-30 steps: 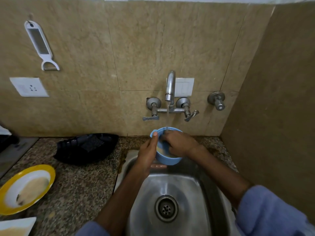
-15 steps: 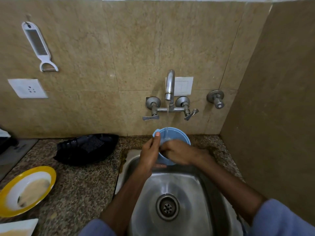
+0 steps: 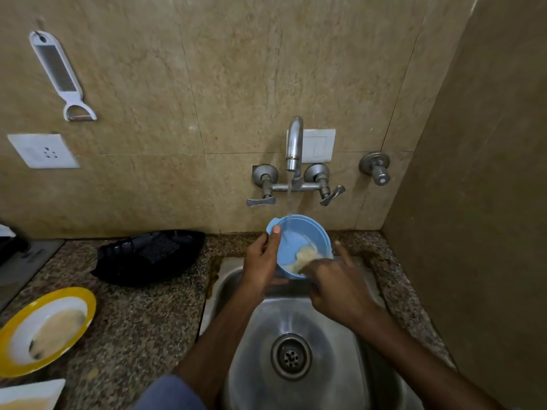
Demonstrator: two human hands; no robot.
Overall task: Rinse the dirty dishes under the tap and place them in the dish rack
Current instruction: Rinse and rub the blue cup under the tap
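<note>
A small blue bowl (image 3: 307,235) with pale food residue inside is tilted toward me under the running tap (image 3: 294,143), above the back of the steel sink (image 3: 257,344). My left hand (image 3: 262,258) grips the bowl's left rim, thumb on the edge. My right hand (image 3: 334,282) has its fingertips inside the bowl on the residue, with one finger pointing up past the rim. Water streams from the spout into the bowl.
A yellow-rimmed plate (image 3: 88,303) with residue lies on the granite counter (image 3: 142,321) at left, a white dish (image 3: 44,389) below it. A black tray (image 3: 148,255) with a scrub pad sits by the wall. A peeler (image 3: 59,75) hangs above a socket (image 3: 43,150). A side wall closes the right.
The bowl has tilted so its inside faces me, showing the residue. My right hand moved from over the rim to the lower right, fingers now spread inside the bowl.
</note>
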